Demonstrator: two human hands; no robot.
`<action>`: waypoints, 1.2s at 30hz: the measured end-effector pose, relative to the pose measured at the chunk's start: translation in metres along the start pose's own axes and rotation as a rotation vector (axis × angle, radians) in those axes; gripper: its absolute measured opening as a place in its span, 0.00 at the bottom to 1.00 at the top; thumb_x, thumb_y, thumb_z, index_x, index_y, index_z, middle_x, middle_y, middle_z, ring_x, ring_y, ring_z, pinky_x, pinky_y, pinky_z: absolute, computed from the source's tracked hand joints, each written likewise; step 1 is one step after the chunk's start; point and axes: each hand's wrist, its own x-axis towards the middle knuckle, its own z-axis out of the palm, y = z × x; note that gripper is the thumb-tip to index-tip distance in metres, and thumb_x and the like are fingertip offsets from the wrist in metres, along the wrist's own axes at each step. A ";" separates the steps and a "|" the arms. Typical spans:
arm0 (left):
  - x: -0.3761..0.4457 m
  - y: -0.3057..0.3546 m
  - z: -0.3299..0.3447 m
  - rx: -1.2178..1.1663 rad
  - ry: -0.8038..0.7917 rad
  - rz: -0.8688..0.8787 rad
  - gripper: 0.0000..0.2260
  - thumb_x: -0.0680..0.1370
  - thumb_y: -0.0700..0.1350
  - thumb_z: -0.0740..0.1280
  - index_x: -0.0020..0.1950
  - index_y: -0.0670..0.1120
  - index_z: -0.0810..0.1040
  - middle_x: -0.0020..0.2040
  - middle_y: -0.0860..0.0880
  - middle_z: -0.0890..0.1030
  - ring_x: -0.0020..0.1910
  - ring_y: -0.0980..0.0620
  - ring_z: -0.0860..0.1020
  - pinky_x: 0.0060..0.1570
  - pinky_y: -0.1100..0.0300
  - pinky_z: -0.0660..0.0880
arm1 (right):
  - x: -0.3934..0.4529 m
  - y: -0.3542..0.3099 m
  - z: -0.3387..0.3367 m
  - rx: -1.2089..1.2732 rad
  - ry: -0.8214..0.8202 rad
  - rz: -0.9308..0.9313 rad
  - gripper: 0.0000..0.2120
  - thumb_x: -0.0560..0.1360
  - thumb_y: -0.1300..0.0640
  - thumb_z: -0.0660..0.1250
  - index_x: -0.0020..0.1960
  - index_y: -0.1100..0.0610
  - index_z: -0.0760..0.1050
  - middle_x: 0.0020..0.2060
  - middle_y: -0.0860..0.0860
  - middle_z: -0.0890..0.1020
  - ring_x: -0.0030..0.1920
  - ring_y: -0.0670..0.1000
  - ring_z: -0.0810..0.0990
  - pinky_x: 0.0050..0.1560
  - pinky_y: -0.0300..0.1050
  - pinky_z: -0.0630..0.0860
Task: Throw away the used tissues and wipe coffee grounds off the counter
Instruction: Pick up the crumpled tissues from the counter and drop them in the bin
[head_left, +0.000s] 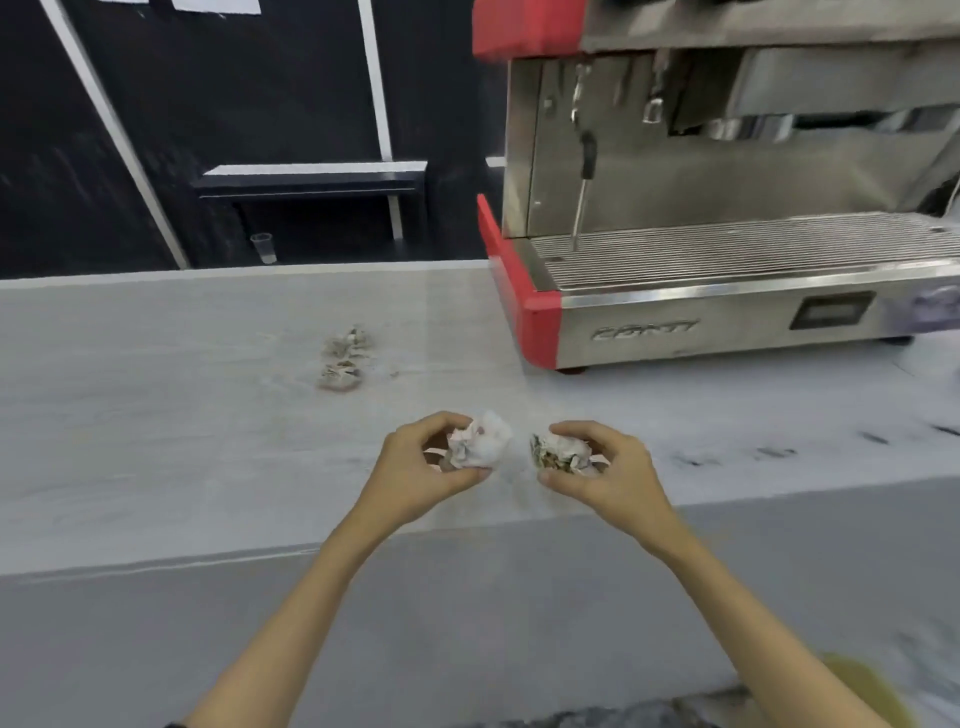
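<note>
Two crumpled tissues are being gripped over the near counter (156, 441): a white wad (480, 439) in the left hand (423, 467), a grounds-stained wad (561, 452) in the right hand (608, 467). Two more used tissues (344, 358) are lying farther left. Pickup step judged underway; next, those get collected or these binned. No bin is being shown.

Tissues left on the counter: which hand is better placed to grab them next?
Left, probably. The two loose tissues lie ahead and left of the left hand, nearer than the right hand. Both hands already hold a wad, so neither is free.
</note>
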 end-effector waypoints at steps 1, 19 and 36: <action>-0.005 0.008 0.021 -0.013 -0.009 0.008 0.14 0.62 0.42 0.77 0.45 0.50 0.79 0.43 0.52 0.82 0.38 0.58 0.77 0.40 0.63 0.76 | -0.011 0.007 -0.018 -0.005 0.008 0.004 0.18 0.62 0.61 0.77 0.50 0.52 0.78 0.44 0.44 0.80 0.42 0.34 0.77 0.39 0.23 0.71; -0.001 0.057 0.285 -0.102 -0.186 -0.040 0.14 0.60 0.43 0.74 0.42 0.54 0.77 0.37 0.58 0.81 0.36 0.64 0.76 0.39 0.70 0.74 | -0.063 0.156 -0.230 0.052 0.048 0.149 0.17 0.61 0.62 0.78 0.44 0.47 0.79 0.42 0.44 0.83 0.41 0.40 0.81 0.43 0.34 0.78; -0.019 0.068 0.478 -0.083 -0.128 -0.331 0.15 0.60 0.45 0.75 0.43 0.56 0.77 0.37 0.62 0.81 0.36 0.65 0.77 0.41 0.69 0.75 | -0.069 0.302 -0.362 0.085 -0.287 0.275 0.16 0.62 0.64 0.77 0.47 0.53 0.79 0.41 0.45 0.82 0.39 0.34 0.79 0.40 0.27 0.75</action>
